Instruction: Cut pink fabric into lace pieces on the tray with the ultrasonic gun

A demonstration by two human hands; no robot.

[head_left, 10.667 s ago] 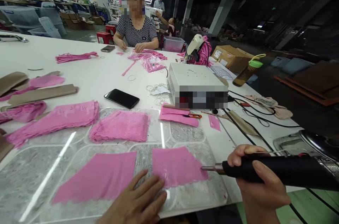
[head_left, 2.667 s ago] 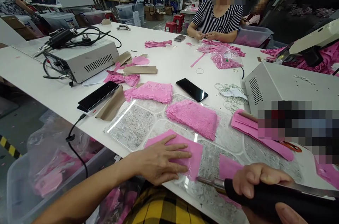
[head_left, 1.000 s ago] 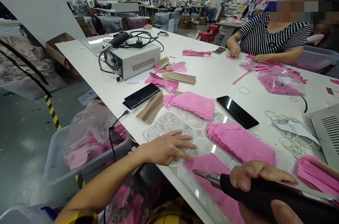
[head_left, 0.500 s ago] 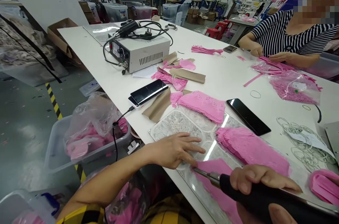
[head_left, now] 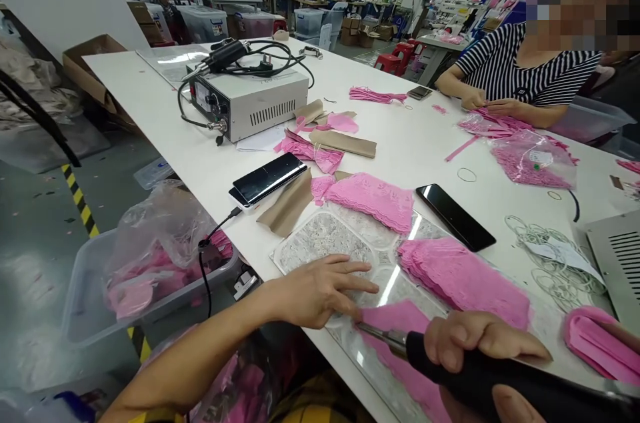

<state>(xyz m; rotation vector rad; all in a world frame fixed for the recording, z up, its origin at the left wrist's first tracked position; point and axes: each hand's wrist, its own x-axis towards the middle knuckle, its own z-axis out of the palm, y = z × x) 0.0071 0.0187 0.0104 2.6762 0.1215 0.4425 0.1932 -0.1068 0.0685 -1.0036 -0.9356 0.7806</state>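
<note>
My right hand (head_left: 480,349) is wrapped round a black-handled handpiece (head_left: 500,369) with a narrow metal tip. That tip touches the upper left corner of a pink fabric piece (head_left: 400,323) lying on a clear patterned mat (head_left: 330,236). Fingers spread, my left hand (head_left: 320,289) rests flat on the mat, one fingertip right beside the metal tip at the fabric's corner. Just beyond the piece lies a stack of pink lace-edged fabric (head_left: 465,276). Another pink lace stack (head_left: 373,199) sits farther back on the mat. The right hand and handle cover part of the fabric.
A grey control box (head_left: 250,99) with a corded handpiece stands at the back left. Two phones (head_left: 455,216) (head_left: 270,178) lie near the mat. Rubber bands (head_left: 555,263) and folded pink fabric (head_left: 600,343) are at right. A co-worker in stripes (head_left: 525,76) handles pink strips opposite.
The view has turned slightly right, so the table and things on it appear farther left. Both hands and the handpiece keep nearly the same place on the fabric.
</note>
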